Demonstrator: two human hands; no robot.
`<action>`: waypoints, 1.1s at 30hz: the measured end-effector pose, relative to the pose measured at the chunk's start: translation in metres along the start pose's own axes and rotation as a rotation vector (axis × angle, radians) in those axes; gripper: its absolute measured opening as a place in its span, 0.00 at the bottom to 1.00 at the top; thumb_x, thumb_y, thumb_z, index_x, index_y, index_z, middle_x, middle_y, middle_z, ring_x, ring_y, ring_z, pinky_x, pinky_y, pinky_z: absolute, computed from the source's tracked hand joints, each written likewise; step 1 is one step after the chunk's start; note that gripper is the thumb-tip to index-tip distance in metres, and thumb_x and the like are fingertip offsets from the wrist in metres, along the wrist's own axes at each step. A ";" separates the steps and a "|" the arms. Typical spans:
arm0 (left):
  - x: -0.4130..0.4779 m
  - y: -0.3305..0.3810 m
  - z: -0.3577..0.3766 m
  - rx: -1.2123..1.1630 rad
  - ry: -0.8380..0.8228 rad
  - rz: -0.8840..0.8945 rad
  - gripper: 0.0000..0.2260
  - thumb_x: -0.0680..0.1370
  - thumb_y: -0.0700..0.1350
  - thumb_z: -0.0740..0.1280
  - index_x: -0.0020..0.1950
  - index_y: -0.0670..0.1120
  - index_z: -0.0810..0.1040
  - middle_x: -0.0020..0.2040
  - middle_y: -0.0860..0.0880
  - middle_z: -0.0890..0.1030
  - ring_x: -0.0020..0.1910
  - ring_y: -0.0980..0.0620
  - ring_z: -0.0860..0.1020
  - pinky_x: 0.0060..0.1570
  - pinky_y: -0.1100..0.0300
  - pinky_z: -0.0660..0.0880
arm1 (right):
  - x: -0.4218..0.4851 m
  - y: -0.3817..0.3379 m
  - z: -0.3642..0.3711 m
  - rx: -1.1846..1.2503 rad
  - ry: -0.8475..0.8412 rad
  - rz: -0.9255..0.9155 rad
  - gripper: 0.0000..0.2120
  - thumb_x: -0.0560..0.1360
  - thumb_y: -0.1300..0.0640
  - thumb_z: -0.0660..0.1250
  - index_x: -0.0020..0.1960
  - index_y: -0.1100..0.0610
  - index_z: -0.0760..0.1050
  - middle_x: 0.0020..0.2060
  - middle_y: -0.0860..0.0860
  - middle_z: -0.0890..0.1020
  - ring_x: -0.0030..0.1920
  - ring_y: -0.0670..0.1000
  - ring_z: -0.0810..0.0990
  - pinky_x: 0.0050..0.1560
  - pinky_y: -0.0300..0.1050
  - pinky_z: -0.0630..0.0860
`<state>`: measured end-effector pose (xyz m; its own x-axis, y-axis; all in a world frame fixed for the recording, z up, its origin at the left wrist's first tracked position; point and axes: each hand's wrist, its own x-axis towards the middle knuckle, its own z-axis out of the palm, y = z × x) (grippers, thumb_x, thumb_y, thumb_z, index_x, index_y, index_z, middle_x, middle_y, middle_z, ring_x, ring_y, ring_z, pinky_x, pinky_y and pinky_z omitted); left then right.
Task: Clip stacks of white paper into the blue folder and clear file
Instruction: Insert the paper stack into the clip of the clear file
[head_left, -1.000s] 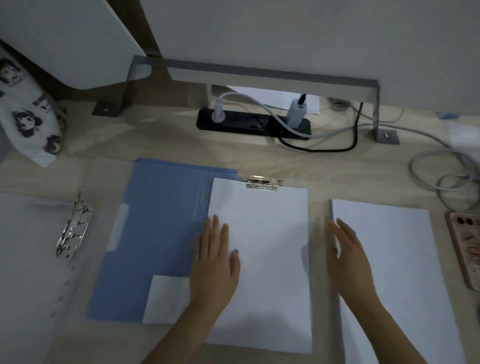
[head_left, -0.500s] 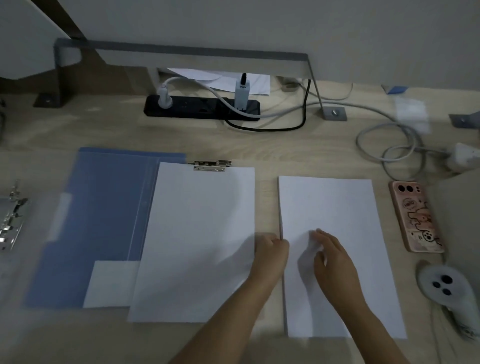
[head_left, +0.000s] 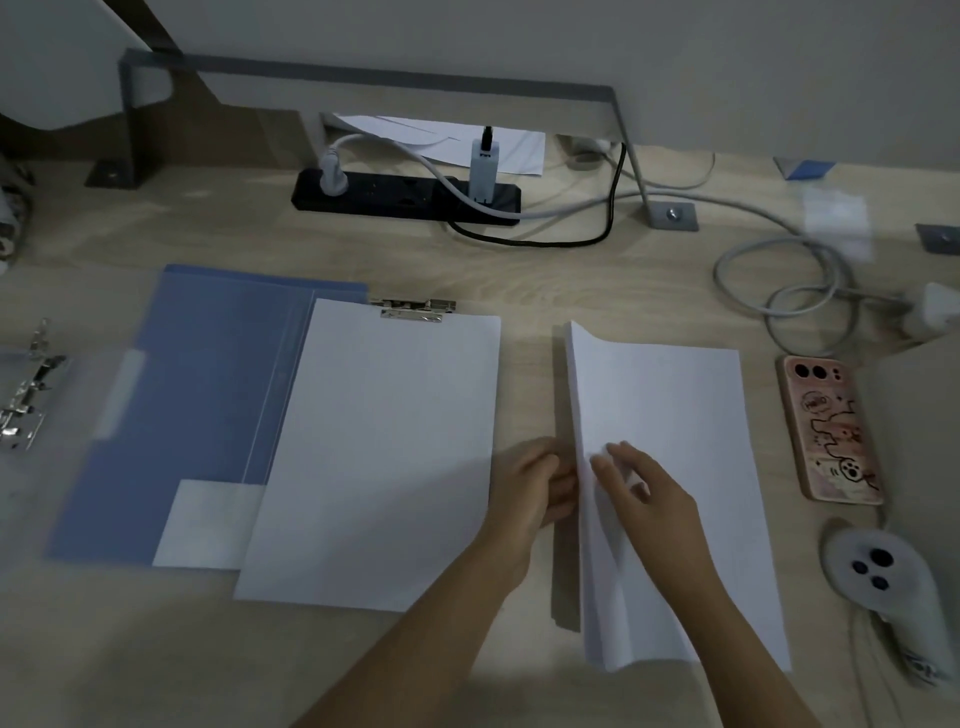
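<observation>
1. Lifting the left long edge of the loose paper stack, your two hands meet at its near-left side; the stack's long axis runs away from you, its raised edge bowing upward while the right half lies flat on the tabletop.
2. Your left hand has its fingers curled under that raised edge, closed on the sheets.
3. Your right hand lies on top of the stack, fingers spread loosely and pressing the sheets down just beside the left hand.
4. You have the blue folder lying open to the left, long axis also pointing away from you, a smooth matte cover with a pale pocket at its near corner.
5. Another white paper stack rests on the folder's right half, held at its far edge by a shiny metal clip.
6. At the far left you see the clear file, translucent, with a metal ring mechanism.
7. Right of the loose stack lies a phone in a pink cartoon case; its writing is too small to read.
</observation>
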<state>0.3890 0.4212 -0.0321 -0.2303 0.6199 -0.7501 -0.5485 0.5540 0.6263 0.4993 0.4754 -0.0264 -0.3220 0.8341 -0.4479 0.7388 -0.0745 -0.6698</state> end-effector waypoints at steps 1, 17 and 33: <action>-0.002 -0.003 0.002 0.003 -0.013 0.031 0.13 0.80 0.45 0.58 0.59 0.43 0.77 0.55 0.44 0.82 0.53 0.48 0.81 0.56 0.56 0.78 | 0.000 -0.001 -0.001 0.019 -0.011 0.000 0.24 0.73 0.44 0.62 0.66 0.54 0.71 0.68 0.51 0.72 0.65 0.52 0.73 0.66 0.46 0.66; -0.013 -0.019 0.036 0.156 -0.030 0.261 0.17 0.80 0.49 0.57 0.69 0.52 0.69 0.60 0.57 0.76 0.50 0.68 0.74 0.43 0.82 0.70 | -0.005 0.005 -0.020 0.356 -0.111 0.001 0.14 0.66 0.39 0.60 0.51 0.35 0.72 0.66 0.46 0.73 0.65 0.43 0.69 0.65 0.40 0.64; -0.007 -0.024 0.035 0.166 0.018 0.229 0.18 0.81 0.46 0.57 0.71 0.50 0.67 0.64 0.53 0.75 0.48 0.69 0.75 0.43 0.81 0.70 | 0.001 0.021 -0.014 0.354 -0.102 -0.016 0.15 0.76 0.47 0.59 0.61 0.48 0.75 0.58 0.44 0.79 0.58 0.39 0.76 0.60 0.34 0.72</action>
<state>0.4317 0.4228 -0.0348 -0.3482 0.7302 -0.5878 -0.3421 0.4848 0.8049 0.5227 0.4824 -0.0330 -0.4023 0.7794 -0.4803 0.4885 -0.2609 -0.8326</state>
